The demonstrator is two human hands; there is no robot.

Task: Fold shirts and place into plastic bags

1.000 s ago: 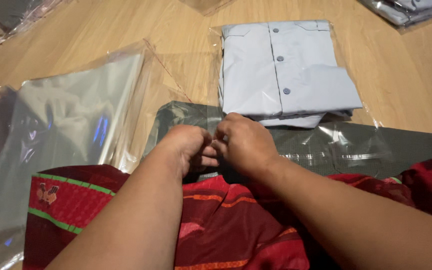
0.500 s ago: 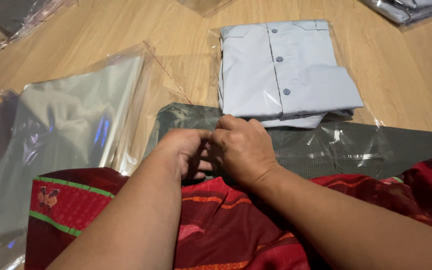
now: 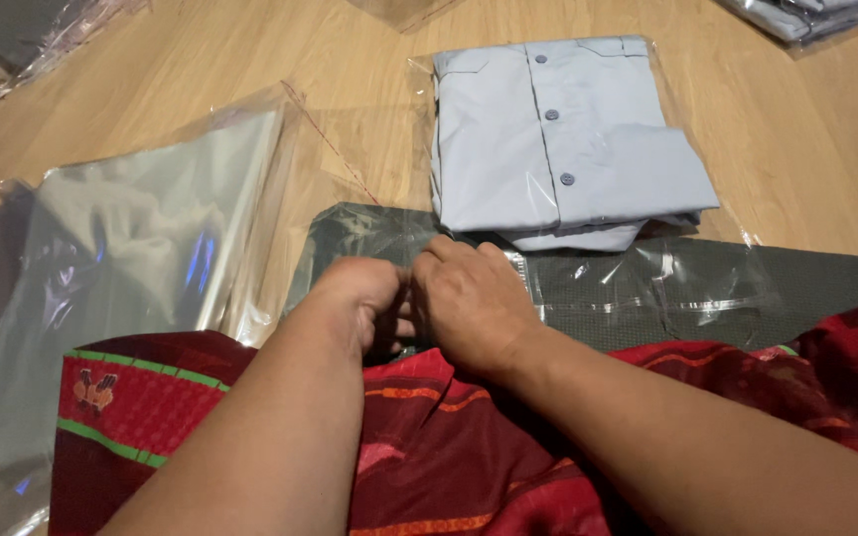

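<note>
My left hand [image 3: 355, 303] and my right hand [image 3: 469, 303] meet knuckle to knuckle at the near edge of a dark grey bagged garment [image 3: 647, 288] in clear plastic. Both have their fingers curled down onto that edge; the fingertips are hidden, so what they pinch is unclear. Just beyond the hands lies a folded light blue buttoned shirt [image 3: 558, 139] in a clear bag, overlapping the grey packet's far edge. A red patterned cloth [image 3: 449, 467] with green and orange stripes covers my lap under both forearms.
A large clear plastic bag [image 3: 141, 238] holding a pale garment lies to the left on the wooden floor [image 3: 806, 149]. More bagged items sit at the top left [image 3: 12, 30] and top right [image 3: 806, 15] corners.
My right hand has shifted slightly left and forward over the grey packet's edge. The left hand stays almost still. The bags have not moved.
</note>
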